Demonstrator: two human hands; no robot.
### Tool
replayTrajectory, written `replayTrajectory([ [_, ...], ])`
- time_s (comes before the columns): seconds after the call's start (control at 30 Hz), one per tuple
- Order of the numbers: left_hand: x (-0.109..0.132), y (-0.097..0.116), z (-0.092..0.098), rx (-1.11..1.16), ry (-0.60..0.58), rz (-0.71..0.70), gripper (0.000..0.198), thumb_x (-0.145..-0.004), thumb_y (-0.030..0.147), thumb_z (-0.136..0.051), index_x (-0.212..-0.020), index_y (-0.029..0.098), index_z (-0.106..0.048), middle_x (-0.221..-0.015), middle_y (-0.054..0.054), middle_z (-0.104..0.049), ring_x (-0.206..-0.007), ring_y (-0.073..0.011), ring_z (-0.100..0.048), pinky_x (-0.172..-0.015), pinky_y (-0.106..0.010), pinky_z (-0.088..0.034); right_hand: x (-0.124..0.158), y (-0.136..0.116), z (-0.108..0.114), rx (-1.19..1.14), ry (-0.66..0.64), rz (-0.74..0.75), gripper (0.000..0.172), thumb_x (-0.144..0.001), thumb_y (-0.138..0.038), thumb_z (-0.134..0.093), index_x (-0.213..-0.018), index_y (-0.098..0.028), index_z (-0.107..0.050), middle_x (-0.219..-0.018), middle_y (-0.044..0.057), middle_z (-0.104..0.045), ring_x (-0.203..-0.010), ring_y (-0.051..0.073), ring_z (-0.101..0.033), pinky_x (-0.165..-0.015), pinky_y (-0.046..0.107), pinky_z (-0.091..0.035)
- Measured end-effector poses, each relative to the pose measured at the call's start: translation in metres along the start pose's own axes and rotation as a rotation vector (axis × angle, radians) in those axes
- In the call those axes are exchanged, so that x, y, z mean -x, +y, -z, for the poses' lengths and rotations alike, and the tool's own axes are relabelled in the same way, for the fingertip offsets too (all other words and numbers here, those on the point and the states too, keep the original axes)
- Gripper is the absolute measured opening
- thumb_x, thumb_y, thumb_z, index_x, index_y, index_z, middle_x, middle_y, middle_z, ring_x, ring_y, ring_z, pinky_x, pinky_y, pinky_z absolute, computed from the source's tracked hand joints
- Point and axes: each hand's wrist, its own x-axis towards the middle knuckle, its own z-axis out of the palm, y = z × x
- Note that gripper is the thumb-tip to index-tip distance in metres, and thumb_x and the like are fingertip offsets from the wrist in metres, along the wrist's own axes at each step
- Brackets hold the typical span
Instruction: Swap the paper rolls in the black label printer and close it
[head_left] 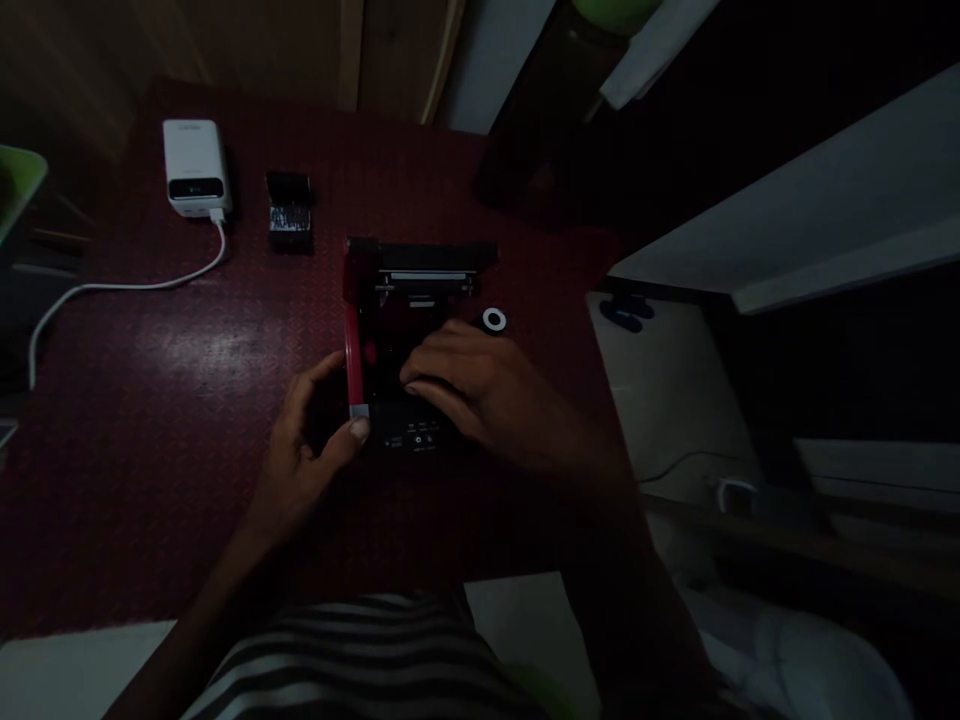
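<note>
A red and black thermal printer (355, 360) lies on the table with its lid (435, 257) raised at the back, a roller bar showing under it. My left hand (304, 440) grips its left side, the thumb on the grey front corner and the fingers along the outer wall. Over the dark open bay, my right hand (476, 385) has its fingers curled and pressed together; whatever they may hold is hidden. Buttons and small markings show on the front panel (416, 440). A small roll with a white ring end (494, 320) sits just beyond my right knuckles.
On the dark red patterned table (187, 420), a white power bank (193, 165) with a white cable (142, 286) stands at the far left. Beside it is a small black open case (289, 212). A tall dark bottle with a green top (615, 12) rises at the back right.
</note>
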Motion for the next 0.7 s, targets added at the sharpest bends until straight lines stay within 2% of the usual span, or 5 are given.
replayTrajectory([
  [0.13, -0.004, 0.011, 0.001, 0.068, 0.070, -0.006, 0.062, -0.110, 0.061, -0.075, -0.164, 0.032, -0.069, -0.167, -0.011, -0.071, -0.156, -0.0401, -0.066, -0.128, -0.059, -0.057, 0.024, -0.008, -0.006, 0.093, 0.258, 0.063, 0.025, -0.116, -0.012, -0.062, -0.106, -0.021, -0.082, -0.103, 0.007, -0.083, -0.099, 0.024, -0.073, -0.096, 0.042, -0.062],
  [0.2, -0.018, 0.016, 0.003, 0.020, 0.133, -0.108, 0.064, -0.110, 0.064, -0.074, -0.166, 0.033, -0.068, -0.171, -0.010, -0.068, -0.157, -0.0402, -0.065, -0.126, -0.060, -0.057, 0.034, -0.011, -0.014, 0.127, 0.374, 0.102, 0.024, -0.115, -0.010, -0.065, -0.104, -0.022, -0.083, -0.103, 0.007, -0.084, -0.098, 0.023, -0.074, -0.094, 0.041, -0.065],
  [0.37, -0.066, 0.036, 0.002, -0.015, 0.126, -0.402, 0.070, -0.110, 0.071, -0.074, -0.168, 0.034, -0.067, -0.180, -0.007, -0.060, -0.165, -0.0366, -0.057, -0.136, -0.055, -0.047, 0.048, -0.016, -0.037, 0.245, 0.569, 0.162, 0.020, -0.108, -0.002, -0.073, -0.105, -0.019, -0.085, -0.102, 0.010, -0.086, -0.098, 0.024, -0.075, -0.088, 0.039, -0.070],
  [0.53, -0.068, 0.050, -0.006, -0.037, 0.169, -0.430, 0.047, -0.117, 0.065, -0.066, -0.143, 0.030, -0.081, -0.146, -0.004, -0.080, -0.142, -0.0298, -0.071, -0.122, -0.048, -0.056, 0.057, -0.025, -0.048, 0.356, 0.624, 0.078, 0.021, -0.110, -0.003, -0.072, -0.106, -0.018, -0.087, -0.104, 0.008, -0.090, -0.104, 0.023, -0.081, -0.092, 0.037, -0.072],
  [0.7, -0.042, 0.045, -0.014, -0.037, 0.272, -0.355, 0.015, -0.108, 0.043, -0.085, -0.102, 0.030, -0.083, -0.113, 0.000, -0.086, -0.113, -0.0249, -0.080, -0.108, -0.045, -0.063, 0.063, -0.027, -0.060, 0.392, 0.642, 0.079, 0.020, -0.111, -0.005, -0.073, -0.106, -0.018, -0.088, -0.108, 0.008, -0.092, -0.109, 0.023, -0.085, -0.094, 0.036, -0.073],
])
